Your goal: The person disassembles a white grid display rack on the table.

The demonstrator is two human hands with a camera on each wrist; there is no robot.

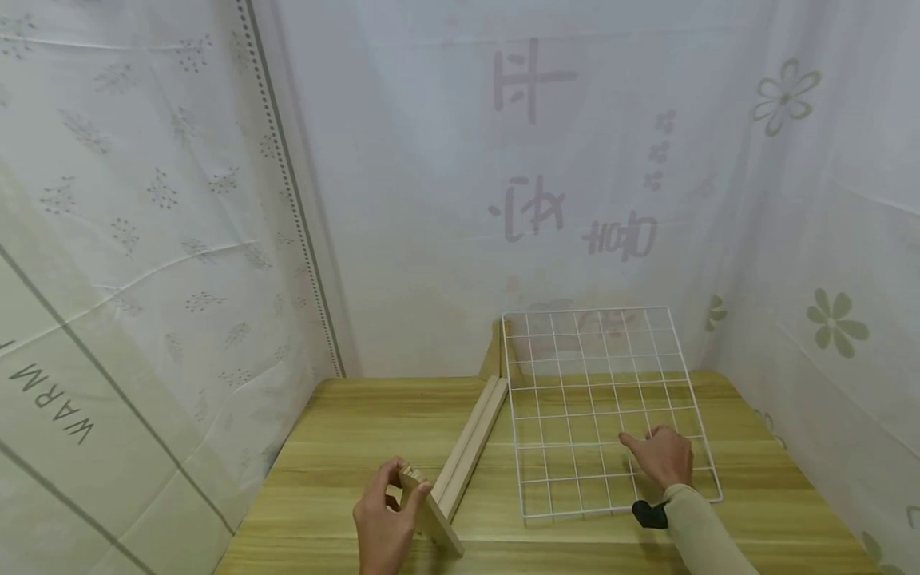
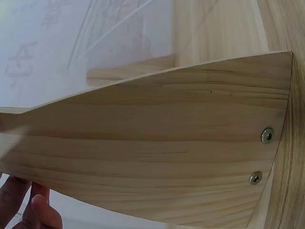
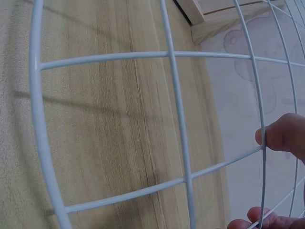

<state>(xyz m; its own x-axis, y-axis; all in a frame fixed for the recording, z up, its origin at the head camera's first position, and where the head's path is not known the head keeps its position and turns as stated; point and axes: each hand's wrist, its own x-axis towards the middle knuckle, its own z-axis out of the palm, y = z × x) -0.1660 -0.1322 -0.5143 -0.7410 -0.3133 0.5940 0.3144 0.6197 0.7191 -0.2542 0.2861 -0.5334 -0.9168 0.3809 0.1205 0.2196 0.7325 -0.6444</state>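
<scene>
In the head view, my left hand [image 1: 384,519] grips the raised near end of a wooden side board [image 1: 438,523]. This board belongs to a wooden frame whose long slats [image 1: 470,447] run back to a second end piece [image 1: 492,355]. Two metal screws [image 2: 268,135] show on the board in the left wrist view, with my left fingers [image 2: 45,212] curled at its edge. To the right, a white wire grid [image 1: 590,413] stands tilted. My right hand [image 1: 663,457] pinches one of its wires, the thumb [image 3: 283,136] lying against it in the right wrist view.
The wood-grain table [image 1: 345,447] carries the frame. White printed curtains [image 1: 402,200] hang behind it and along both sides. A black strap [image 1: 650,515] is at my right wrist, beside the grid's lower edge.
</scene>
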